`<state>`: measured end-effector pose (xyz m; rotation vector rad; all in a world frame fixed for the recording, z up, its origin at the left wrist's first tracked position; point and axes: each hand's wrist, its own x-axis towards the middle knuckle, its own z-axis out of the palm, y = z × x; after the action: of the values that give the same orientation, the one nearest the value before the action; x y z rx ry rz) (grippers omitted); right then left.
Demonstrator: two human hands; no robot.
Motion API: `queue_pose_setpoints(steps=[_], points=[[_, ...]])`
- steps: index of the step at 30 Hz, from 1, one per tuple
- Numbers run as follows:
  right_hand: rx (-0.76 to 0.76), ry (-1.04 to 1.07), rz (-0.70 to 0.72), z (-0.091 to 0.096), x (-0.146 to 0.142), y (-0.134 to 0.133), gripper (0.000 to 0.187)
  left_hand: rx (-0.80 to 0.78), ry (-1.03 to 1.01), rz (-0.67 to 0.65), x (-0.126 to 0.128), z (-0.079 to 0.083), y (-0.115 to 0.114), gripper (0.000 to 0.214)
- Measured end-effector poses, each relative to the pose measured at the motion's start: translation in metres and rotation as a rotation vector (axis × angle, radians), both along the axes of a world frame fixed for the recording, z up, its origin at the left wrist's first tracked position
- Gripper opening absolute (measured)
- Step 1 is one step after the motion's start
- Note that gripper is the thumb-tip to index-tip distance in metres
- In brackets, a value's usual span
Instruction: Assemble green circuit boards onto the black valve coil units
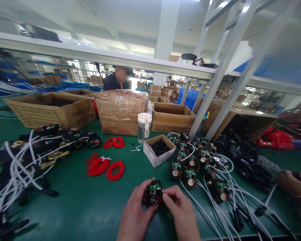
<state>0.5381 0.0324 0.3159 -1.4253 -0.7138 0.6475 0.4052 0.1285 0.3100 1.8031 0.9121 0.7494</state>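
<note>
Both my hands hold one small black valve unit (153, 193) with a green circuit board and a brass fitting, just above the green table (90, 207). My left hand (135, 211) wraps its left side, fingers closed on it. My right hand (179, 209) pinches its right side with thumb and forefinger. Several like units (190, 164) with white cables lie to the right of my hands. Red ring bundles (106, 167) lie to the left.
A small open box of black rings (159, 149) and a white-capped jar (144, 127) stand behind. Cardboard boxes (50, 108) line the back. Finished units with white cables (27, 154) pile at the left. Another person's hand (293, 184) reaches in at right; a co-worker sits beyond the boxes.
</note>
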Motion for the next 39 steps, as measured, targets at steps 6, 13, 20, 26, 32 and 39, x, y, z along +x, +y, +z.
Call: queue_pose_setpoints(steps=[6, 13, 20, 26, 32, 39], points=[[-0.061, -0.194, -0.064, -0.005, -0.009, 0.004, 0.034, 0.004, -0.029, 0.004, 0.001, -0.004, -0.002, 0.057], [-0.074, -0.314, -0.100, -0.002, -0.014, 0.006, 0.025, -0.055, 0.004, -0.011, 0.000, 0.007, 0.001, 0.062], [-0.075, -0.187, -0.120, -0.004, -0.020, 0.011, 0.018, -0.029, 0.004, -0.027, 0.000, 0.011, 0.001, 0.059], [-0.066, -0.145, -0.175, -0.004, -0.019, 0.016, 0.017, -0.011, 0.008, -0.045, -0.001, 0.013, 0.002, 0.057], [-0.073, -0.157, -0.142, 0.001, -0.017, 0.016, 0.012, -0.012, 0.043, -0.069, -0.001, 0.011, 0.005, 0.057], [-0.081, -0.442, -0.146, -0.019, -0.015, 0.012, 0.009, 0.001, 0.032, -0.044, -0.003, 0.001, 0.006, 0.053]])
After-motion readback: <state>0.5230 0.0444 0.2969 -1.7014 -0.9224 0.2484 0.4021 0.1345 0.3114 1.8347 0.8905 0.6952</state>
